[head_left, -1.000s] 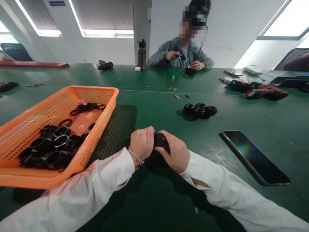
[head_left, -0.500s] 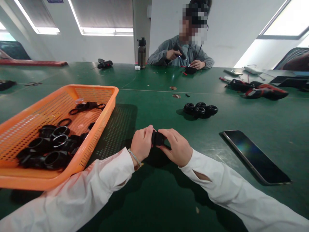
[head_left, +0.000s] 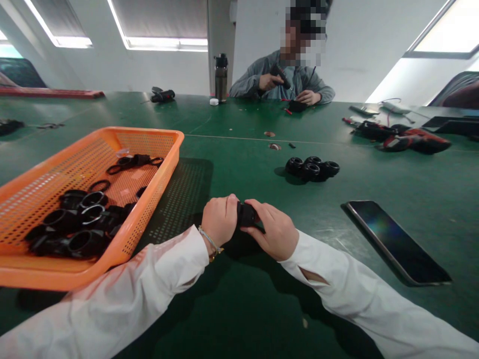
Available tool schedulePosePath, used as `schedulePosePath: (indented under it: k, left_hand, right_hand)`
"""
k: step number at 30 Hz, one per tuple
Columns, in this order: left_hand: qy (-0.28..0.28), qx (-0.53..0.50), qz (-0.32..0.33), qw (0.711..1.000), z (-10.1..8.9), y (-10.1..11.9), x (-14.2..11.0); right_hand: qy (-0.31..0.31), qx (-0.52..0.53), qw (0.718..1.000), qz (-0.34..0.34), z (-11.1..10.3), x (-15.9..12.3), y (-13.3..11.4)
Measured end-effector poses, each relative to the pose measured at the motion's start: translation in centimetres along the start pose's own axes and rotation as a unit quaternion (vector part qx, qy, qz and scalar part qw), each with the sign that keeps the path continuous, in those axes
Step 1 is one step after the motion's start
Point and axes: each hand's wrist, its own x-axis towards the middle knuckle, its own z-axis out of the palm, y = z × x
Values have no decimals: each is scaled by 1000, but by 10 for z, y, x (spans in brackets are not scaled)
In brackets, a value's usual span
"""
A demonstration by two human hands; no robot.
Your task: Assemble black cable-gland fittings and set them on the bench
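Between my two hands is a small black plastic part (head_left: pixel 246 215), its exact kind not clear and much of it covered by fingers. My left hand (head_left: pixel 220 218) is closed around its left end, thumb on top. From the other side, my right hand (head_left: pixel 275 228) pinches it between thumb and fingers. To the left stands an orange perforated basket (head_left: pixel 178 144) with black ring-shaped parts (head_left: pixel 90 219) heaped in its near end. Beyond my right hand, a cluster of black round fittings (head_left: pixel 312 169) sits on the green table (head_left: pixel 239 309).
A smartphone (head_left: pixel 396 242) lies to the right. Across the table a person (head_left: pixel 258 82) in grey holds a dark power tool (head_left: pixel 280 76). A bottle (head_left: pixel 221 80) stands beside that person. Red-and-black tools (head_left: pixel 415 140) lie at the far right, and another dark tool (head_left: pixel 162 94) at the back.
The camera view has shifted very slightly. Both hands stay on the black part in nearly the same place; the left has moved a touch leftward.
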Motion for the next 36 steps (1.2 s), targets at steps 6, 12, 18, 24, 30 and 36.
schedulePosePath:
  k: [6,12,18,24,30,36]
  left_hand:
    - [3,16,13,1000,-2,1,-1]
    - [-4,45,36,998,-4,1,1]
    - [-21,36,31,999,-4,0,4]
    - [-11,-119,-20,993,-1,0,7]
    - [-11,-212,-51,976,1,-1,6]
    - [0,-32,3,999,3,-3,6]
  right_hand:
    - [-7,33,998,47,-2,2,-4]
    - [-31,94,988,115,-3,2,-7]
    - [-47,119,979,160,-2,5,-8]
    - [10,49,996,70,1,5,0]
    - [73,-8,997,-33,0,6,7]
    - [71,-26,996,-47,-1,7,6]
